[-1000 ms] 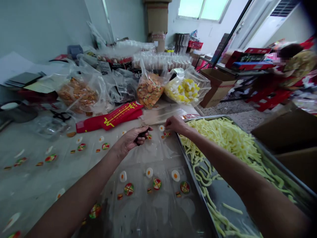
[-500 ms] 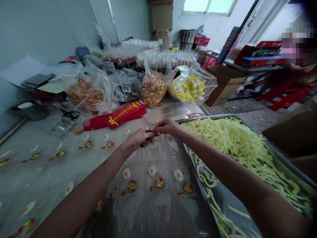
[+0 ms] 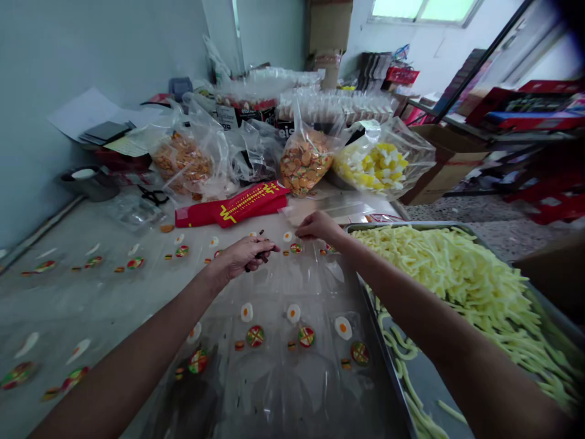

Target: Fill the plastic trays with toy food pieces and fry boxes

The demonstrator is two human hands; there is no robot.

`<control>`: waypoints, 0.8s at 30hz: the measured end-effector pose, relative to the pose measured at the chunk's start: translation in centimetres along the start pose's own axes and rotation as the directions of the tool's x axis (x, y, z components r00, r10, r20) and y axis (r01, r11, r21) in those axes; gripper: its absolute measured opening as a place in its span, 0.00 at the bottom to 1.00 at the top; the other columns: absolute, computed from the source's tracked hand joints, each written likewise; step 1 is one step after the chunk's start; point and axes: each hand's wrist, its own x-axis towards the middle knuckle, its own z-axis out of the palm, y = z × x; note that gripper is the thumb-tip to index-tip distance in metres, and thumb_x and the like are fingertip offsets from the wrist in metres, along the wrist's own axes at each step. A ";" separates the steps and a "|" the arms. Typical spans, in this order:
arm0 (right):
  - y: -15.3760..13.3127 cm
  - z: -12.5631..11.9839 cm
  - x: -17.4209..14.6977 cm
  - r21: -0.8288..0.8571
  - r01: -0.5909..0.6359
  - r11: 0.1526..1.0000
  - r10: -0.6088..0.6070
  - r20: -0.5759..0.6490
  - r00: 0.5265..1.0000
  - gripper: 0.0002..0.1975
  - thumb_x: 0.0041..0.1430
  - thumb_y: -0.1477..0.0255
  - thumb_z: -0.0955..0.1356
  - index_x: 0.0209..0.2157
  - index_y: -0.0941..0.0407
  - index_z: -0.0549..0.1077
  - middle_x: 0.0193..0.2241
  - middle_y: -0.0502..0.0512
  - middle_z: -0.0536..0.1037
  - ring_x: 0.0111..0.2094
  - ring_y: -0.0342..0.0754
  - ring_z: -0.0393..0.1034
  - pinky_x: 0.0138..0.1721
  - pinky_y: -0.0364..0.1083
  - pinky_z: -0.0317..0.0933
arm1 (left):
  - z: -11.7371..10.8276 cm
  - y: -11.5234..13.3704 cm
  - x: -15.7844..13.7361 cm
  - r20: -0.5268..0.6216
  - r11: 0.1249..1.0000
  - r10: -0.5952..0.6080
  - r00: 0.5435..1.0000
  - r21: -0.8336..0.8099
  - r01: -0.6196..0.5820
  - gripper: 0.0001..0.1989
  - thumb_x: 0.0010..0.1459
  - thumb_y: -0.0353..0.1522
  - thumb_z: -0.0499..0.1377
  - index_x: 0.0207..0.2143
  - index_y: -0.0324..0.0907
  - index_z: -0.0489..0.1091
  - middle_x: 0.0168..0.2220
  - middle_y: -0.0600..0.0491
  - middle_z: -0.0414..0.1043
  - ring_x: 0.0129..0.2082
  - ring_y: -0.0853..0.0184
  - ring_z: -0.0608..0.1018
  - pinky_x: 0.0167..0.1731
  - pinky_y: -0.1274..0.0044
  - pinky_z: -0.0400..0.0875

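My left hand [image 3: 243,255] is closed around several small dark brown sticks [image 3: 254,262], whose ends poke out past the fingers. My right hand [image 3: 320,227] hovers over the far row of clear plastic trays, thumb and fingertips pinched together; whatever is between them is too small to make out. Just left of those fingertips lies a fried-egg-shaped piece [image 3: 287,236], with a round red-and-green pizza-like piece [image 3: 295,248] below it. Nearer to me, the clear plastic trays [image 3: 301,381] hold more egg pieces [image 3: 293,313], pizza-like rounds [image 3: 306,336] and tiny burger-shaped pieces [image 3: 292,346].
At right stands a metal tray [image 3: 386,350] heaped with pale yellow strips [image 3: 439,256]. Behind the plastic trays lie a red printed packet [image 3: 233,207] and bags of orange pieces [image 3: 305,161] and yellow-and-white pieces [image 3: 379,167]. A cardboard box [image 3: 434,183] stands beyond the table.
My hands, which were together over the trays, have come apart. The right hand is now by the far egg piece, and the left still holds the dark sticks. The view has swung left.
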 end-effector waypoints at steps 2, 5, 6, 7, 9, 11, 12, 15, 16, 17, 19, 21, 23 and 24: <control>-0.1 0.5 0.3 -0.153 0.041 0.987 -0.049 -0.050 0.998 0.06 0.48 0.72 0.77 0.22 0.59 0.80 0.18 0.51 0.77 0.20 0.41 0.69 0.23 0.40 0.57 | -0.9 0.0 -0.5 0.001 0.999 -0.023 1.000 -0.029 0.023 0.08 0.61 0.31 0.62 0.36 0.32 0.76 0.23 0.58 0.60 0.12 0.83 0.55 0.11 0.88 0.44; -0.6 1.0 -0.4 -0.400 0.077 0.913 -0.162 -0.184 0.970 0.07 0.51 0.69 0.77 0.25 0.58 0.81 0.21 0.53 0.79 0.25 0.44 0.71 0.27 0.41 0.56 | -3.5 -0.1 -2.1 -0.054 0.978 -0.029 0.998 -0.206 0.018 0.08 0.62 0.30 0.60 0.37 0.32 0.76 0.24 0.58 0.61 0.12 0.84 0.55 0.10 0.89 0.46; -0.8 1.3 -0.9 -0.472 0.087 0.877 -0.217 -0.229 0.949 0.09 0.52 0.67 0.77 0.27 0.58 0.82 0.23 0.54 0.80 0.26 0.45 0.72 0.28 0.42 0.56 | -4.6 -0.1 -2.8 -0.086 0.958 -0.031 0.996 -0.286 0.005 0.07 0.63 0.29 0.59 0.37 0.32 0.75 0.24 0.58 0.61 0.12 0.84 0.55 0.10 0.89 0.47; -1.0 1.5 -1.4 -0.531 0.093 0.842 -0.272 -0.269 0.924 0.11 0.54 0.63 0.76 0.28 0.58 0.82 0.24 0.55 0.80 0.28 0.47 0.72 0.29 0.43 0.55 | -5.6 -0.3 -3.5 -0.123 0.934 -0.031 0.992 -0.356 -0.015 0.07 0.64 0.28 0.58 0.38 0.32 0.75 0.24 0.58 0.61 0.12 0.84 0.55 0.10 0.89 0.49; -1.8 2.4 -2.1 -0.591 0.127 0.796 -0.365 -0.302 0.881 0.16 0.59 0.57 0.74 0.31 0.57 0.82 0.27 0.56 0.81 0.29 0.48 0.72 0.31 0.45 0.56 | -7.1 -0.6 -4.7 -0.207 0.897 -0.016 0.978 -0.435 -0.077 0.08 0.65 0.27 0.56 0.38 0.32 0.75 0.24 0.58 0.62 0.12 0.84 0.55 0.09 0.89 0.50; -2.9 3.6 -2.2 -0.597 0.245 0.764 -0.453 -0.226 0.862 0.14 0.63 0.59 0.71 0.36 0.55 0.82 0.30 0.56 0.82 0.32 0.49 0.73 0.34 0.45 0.57 | -7.9 -0.9 -5.5 -0.274 0.886 0.006 0.962 -0.444 -0.132 0.08 0.65 0.27 0.55 0.38 0.32 0.74 0.24 0.58 0.62 0.12 0.84 0.56 0.09 0.89 0.50; -3.6 4.3 -1.9 -0.594 0.326 0.735 -0.498 -0.149 0.854 0.11 0.64 0.64 0.71 0.39 0.55 0.83 0.33 0.56 0.82 0.34 0.48 0.74 0.36 0.44 0.58 | -8.0 -1.0 -5.8 -0.295 0.886 0.014 0.956 -0.440 -0.148 0.08 0.65 0.27 0.55 0.37 0.33 0.74 0.24 0.58 0.62 0.12 0.84 0.56 0.09 0.89 0.50; -5.3 6.4 -0.3 -0.603 0.524 0.601 -0.571 0.135 0.810 0.13 0.60 0.76 0.70 0.45 0.55 0.82 0.42 0.57 0.82 0.40 0.49 0.74 0.41 0.44 0.60 | -7.8 -1.2 -6.3 -0.306 0.897 0.035 0.951 -0.409 -0.164 0.07 0.64 0.28 0.57 0.37 0.33 0.75 0.24 0.58 0.62 0.12 0.84 0.56 0.09 0.89 0.50; -5.8 7.0 0.2 -0.617 0.546 0.567 -0.561 0.196 0.804 0.15 0.58 0.76 0.71 0.46 0.56 0.82 0.42 0.58 0.82 0.41 0.50 0.74 0.42 0.44 0.60 | -7.8 -1.3 -6.5 -0.301 0.905 0.045 0.953 -0.391 -0.166 0.07 0.63 0.28 0.58 0.38 0.33 0.75 0.24 0.57 0.63 0.12 0.84 0.56 0.10 0.90 0.50; -6.1 7.5 0.8 -0.633 0.546 0.549 -0.536 0.235 0.811 0.15 0.56 0.76 0.71 0.46 0.57 0.82 0.41 0.59 0.82 0.40 0.50 0.74 0.41 0.44 0.60 | -7.9 -1.4 -6.6 -0.297 0.912 0.052 0.953 -0.374 -0.167 0.07 0.63 0.29 0.59 0.38 0.33 0.75 0.25 0.57 0.64 0.12 0.84 0.56 0.10 0.90 0.50; -6.3 8.1 1.6 -0.650 0.503 0.569 -0.466 0.249 0.849 0.13 0.55 0.75 0.72 0.43 0.58 0.83 0.36 0.59 0.83 0.37 0.50 0.74 0.37 0.44 0.60 | -8.3 -1.8 -7.0 -0.301 0.918 0.061 0.952 -0.357 -0.172 0.07 0.62 0.30 0.61 0.38 0.33 0.76 0.24 0.57 0.64 0.12 0.85 0.56 0.10 0.90 0.50; -6.2 8.1 2.2 -0.621 0.436 0.651 -0.396 0.212 0.893 0.11 0.55 0.76 0.71 0.38 0.59 0.85 0.33 0.58 0.84 0.33 0.48 0.75 0.34 0.43 0.59 | -9.0 -2.3 -7.4 -0.316 0.911 0.060 0.947 -0.371 -0.182 0.08 0.62 0.30 0.61 0.38 0.33 0.76 0.24 0.57 0.63 0.12 0.85 0.56 0.10 0.90 0.49; -6.0 7.5 2.7 -0.550 0.380 0.744 -0.340 0.177 0.924 0.10 0.53 0.78 0.71 0.35 0.58 0.85 0.31 0.55 0.84 0.31 0.46 0.75 0.31 0.41 0.59 | -9.6 -2.6 -7.7 -0.319 0.894 0.051 0.946 -0.407 -0.186 0.07 0.62 0.30 0.60 0.38 0.33 0.76 0.24 0.57 0.63 0.12 0.85 0.56 0.10 0.90 0.50; -6.0 7.1 2.9 -0.501 0.367 0.783 -0.319 0.184 0.930 0.10 0.53 0.78 0.71 0.35 0.57 0.85 0.30 0.54 0.84 0.30 0.46 0.75 0.31 0.41 0.59 | -9.7 -2.6 -7.8 -0.310 0.885 0.044 0.950 -0.428 -0.181 0.07 0.63 0.29 0.59 0.38 0.33 0.76 0.24 0.57 0.63 0.12 0.85 0.56 0.10 0.90 0.50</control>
